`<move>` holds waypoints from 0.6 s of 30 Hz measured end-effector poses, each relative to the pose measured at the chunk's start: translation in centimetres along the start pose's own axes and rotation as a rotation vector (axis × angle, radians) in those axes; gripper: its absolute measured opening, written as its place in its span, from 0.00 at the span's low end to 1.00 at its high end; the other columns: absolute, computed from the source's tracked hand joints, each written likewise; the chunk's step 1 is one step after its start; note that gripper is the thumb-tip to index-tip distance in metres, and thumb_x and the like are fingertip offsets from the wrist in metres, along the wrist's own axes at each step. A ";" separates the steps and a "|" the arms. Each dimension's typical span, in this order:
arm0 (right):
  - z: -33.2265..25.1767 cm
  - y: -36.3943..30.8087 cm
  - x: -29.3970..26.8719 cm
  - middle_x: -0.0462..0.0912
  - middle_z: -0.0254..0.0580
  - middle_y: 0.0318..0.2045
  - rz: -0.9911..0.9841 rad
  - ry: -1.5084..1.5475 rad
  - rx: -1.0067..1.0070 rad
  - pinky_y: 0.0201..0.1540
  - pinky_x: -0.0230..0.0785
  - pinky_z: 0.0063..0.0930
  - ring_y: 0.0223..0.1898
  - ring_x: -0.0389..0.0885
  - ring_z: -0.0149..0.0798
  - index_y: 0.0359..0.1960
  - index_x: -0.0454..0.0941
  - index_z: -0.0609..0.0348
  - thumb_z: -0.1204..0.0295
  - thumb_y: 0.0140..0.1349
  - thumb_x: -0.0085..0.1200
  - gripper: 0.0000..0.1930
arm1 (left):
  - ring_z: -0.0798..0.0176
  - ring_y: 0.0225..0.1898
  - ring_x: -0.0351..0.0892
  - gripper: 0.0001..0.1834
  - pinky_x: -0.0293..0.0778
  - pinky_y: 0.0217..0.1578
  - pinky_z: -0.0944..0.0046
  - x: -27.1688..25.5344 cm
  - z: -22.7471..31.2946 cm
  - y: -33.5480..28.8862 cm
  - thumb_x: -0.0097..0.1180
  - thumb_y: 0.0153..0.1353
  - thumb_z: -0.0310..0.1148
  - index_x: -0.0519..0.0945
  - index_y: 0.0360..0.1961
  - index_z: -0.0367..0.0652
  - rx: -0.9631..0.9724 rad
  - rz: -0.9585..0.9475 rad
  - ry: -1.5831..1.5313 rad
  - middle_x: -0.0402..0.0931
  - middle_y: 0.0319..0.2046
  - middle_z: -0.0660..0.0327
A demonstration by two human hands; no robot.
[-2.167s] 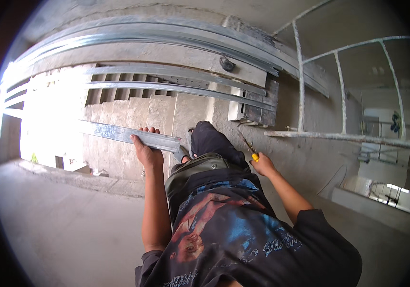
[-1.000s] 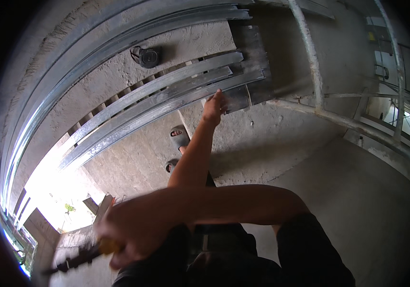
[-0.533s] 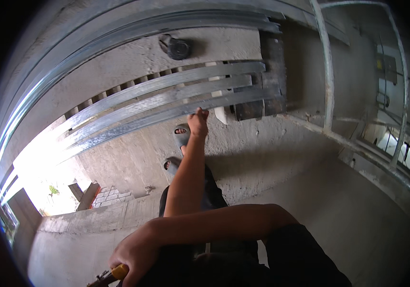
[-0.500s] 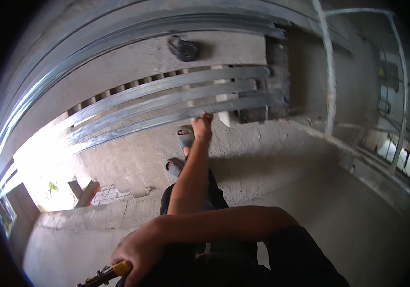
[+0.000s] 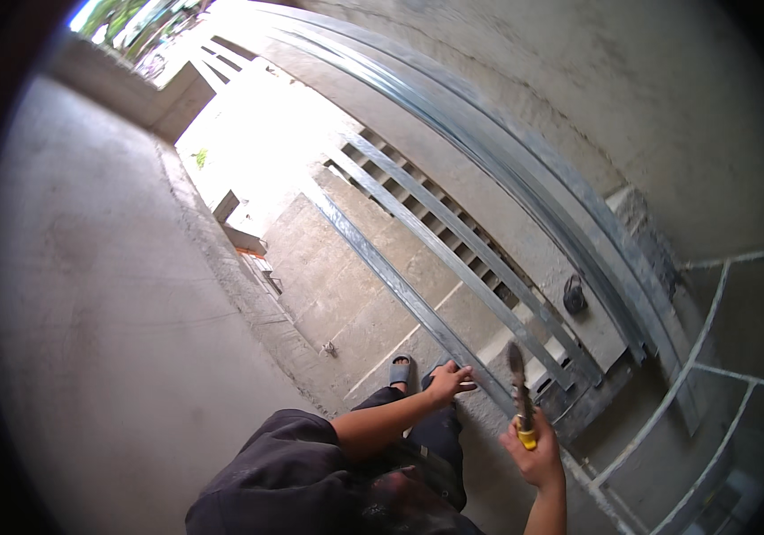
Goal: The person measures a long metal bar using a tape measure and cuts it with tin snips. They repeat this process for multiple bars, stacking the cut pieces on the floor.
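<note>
From the head view, with the concrete ledge (image 5: 533,256) as the marker: the left hand (image 5: 449,383) is on the ledge's near side, fingers loosely parted and laid against one long metal strip (image 5: 400,287); whether it really grips, you can't tell. The right hand (image 5: 535,453) is just beside that strip's near end, and it's closed, wrapped round one tool (image 5: 521,399) with a yellow handle and a dark, slim metal head standing up out of the fist. That strip, straight, narrow, shiny grey, slants along the ledge's near side, well apart from it. Between it and the ledge, two more metal strips (image 5: 509,319), same smooth grey finish, lying nearly parallel. Beyond the ledge there's a stack of strips (image 5: 538,201), too tightly layered to count. On the ledge itself, one small, rounded black object (image 5: 574,294). Past its near end, a scaffold frame (image 5: 660,410), thin round pipes, mottled white. And nearer than the ledge, two grey open-toed slippers (image 5: 401,369), one partly hidden by the left arm.
</note>
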State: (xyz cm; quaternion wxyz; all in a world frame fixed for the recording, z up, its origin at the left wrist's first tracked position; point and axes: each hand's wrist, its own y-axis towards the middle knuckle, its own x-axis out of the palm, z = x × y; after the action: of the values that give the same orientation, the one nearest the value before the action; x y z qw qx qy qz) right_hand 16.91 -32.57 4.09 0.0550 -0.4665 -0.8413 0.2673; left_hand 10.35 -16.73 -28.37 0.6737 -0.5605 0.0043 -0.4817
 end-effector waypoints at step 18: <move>-11.5 -14.5 0.7 0.76 0.36 0.45 0.245 -0.174 -0.174 0.54 0.67 0.26 0.47 0.74 0.31 0.56 0.71 0.64 0.72 0.59 0.65 0.25 | 0.50 0.49 0.77 0.33 0.80 0.51 0.44 3.4 24.2 -24.3 0.55 0.65 0.59 0.67 0.59 0.44 0.522 -0.016 -0.492 0.68 0.45 0.55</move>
State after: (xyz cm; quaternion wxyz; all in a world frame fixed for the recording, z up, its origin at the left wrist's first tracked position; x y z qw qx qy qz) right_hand 9.45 -33.54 21.04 -0.0919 -0.5436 -0.7998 0.2375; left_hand 9.74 1.46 0.89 0.7712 -0.4686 -0.2857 -0.3225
